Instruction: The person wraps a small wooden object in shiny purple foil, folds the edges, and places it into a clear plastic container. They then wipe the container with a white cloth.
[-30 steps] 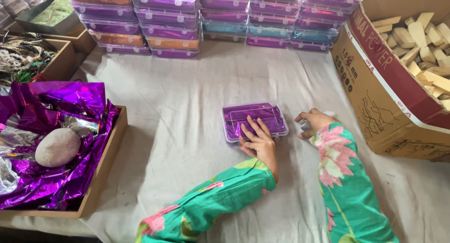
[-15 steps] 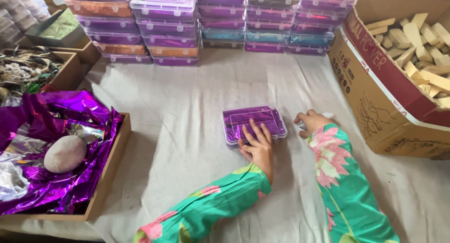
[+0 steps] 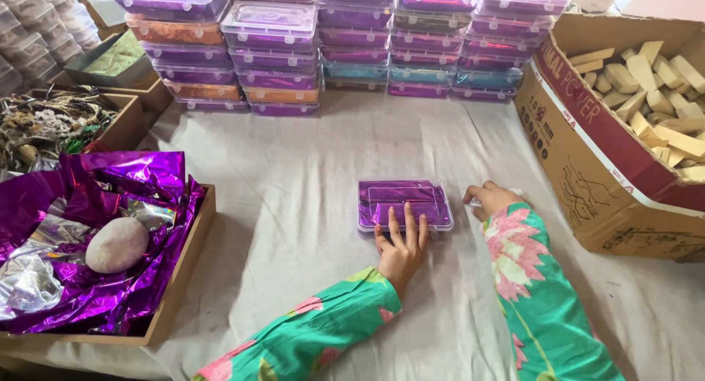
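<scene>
Head view shows our left hand point(image 3: 400, 250) spread flat on the small purple lidded box point(image 3: 405, 203) mid-table, right hand point(image 3: 490, 199) curled beside it; it looks light, rigid, slippery, best gripped by its edges.

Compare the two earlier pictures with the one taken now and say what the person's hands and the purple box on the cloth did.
Little changed. The left hand keeps its fingers flat on the near edge of the clear-lidded purple box, which has not visibly shifted on the white cloth. The right hand stays curled beside the box's right end; what it holds is unclear. Nothing was picked up or released. The stacked boxes and cardboard carton stand as before.
</scene>
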